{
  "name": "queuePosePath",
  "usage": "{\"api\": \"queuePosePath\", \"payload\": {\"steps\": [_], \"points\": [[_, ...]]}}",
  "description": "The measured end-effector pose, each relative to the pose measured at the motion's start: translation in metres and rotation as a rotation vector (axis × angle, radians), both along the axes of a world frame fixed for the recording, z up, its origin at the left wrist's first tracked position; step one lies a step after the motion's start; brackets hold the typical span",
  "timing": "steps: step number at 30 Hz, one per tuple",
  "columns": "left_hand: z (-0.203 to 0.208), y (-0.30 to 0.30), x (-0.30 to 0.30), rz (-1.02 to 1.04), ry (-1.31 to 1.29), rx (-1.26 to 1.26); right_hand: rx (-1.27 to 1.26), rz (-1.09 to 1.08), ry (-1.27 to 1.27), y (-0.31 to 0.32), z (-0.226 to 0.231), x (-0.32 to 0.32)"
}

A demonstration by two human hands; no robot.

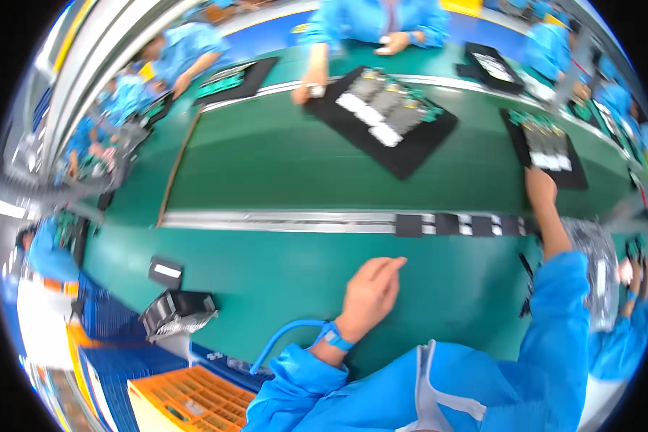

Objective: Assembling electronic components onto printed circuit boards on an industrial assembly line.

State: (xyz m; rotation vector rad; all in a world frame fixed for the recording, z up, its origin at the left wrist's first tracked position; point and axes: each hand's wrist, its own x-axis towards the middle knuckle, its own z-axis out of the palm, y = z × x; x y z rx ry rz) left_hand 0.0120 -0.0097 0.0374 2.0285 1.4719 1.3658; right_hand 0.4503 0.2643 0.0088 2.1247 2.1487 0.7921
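Observation:
My left hand [369, 299] hovers above the green worktop, with a blue wrist strap and coiled blue cord at its wrist. Its fingers are curled together, one finger pointing right, and nothing shows in them. To the right, my right arm reaches out across the conveyor's near rail. My right hand [541, 189] is closed on the near edge of a black mat [571, 177]. On that mat lie several grey parts with white labels and green circuit boards [543, 137]. The fingertips of my right hand are partly hidden at the mat's edge.
A larger black mat [410, 162] with similar boards lies on the green belt [266, 158]; a co-worker's hand [313, 83] touches its left. Black pieces [409, 226] line the metal rail [281, 220]. A black box [176, 309], orange tray [194, 396] and clear plastic bag [594, 266] sit nearby.

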Motion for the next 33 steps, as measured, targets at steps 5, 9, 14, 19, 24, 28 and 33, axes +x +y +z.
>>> {"api": "queuePosePath", "payload": {"steps": [5,9,14,19,24,28,33], "points": [[0.011,0.001,-0.001,0.028,-0.013,-0.029,-0.012,0.023,0.032,-0.021,0.012,-0.042],[0.009,0.003,0.009,-0.032,-0.116,-0.167,0.018,0.246,0.168,-0.079,0.025,-0.066],[-0.009,0.009,0.011,-0.029,-0.442,-0.344,0.058,0.539,0.423,-0.157,0.059,-0.113],[0.012,0.004,0.023,-0.041,-0.867,-0.523,-0.027,0.908,0.458,-0.238,0.074,-0.178],[-0.002,0.009,0.006,0.112,-0.935,-0.485,-0.135,1.039,0.701,-0.293,0.046,-0.208],[-0.018,0.007,-0.04,0.173,-0.791,-0.439,-0.082,0.885,0.802,-0.266,0.055,-0.155],[-0.024,0.015,-0.093,0.226,-0.804,-0.529,0.046,0.204,0.572,-0.239,0.028,-0.028]]}}
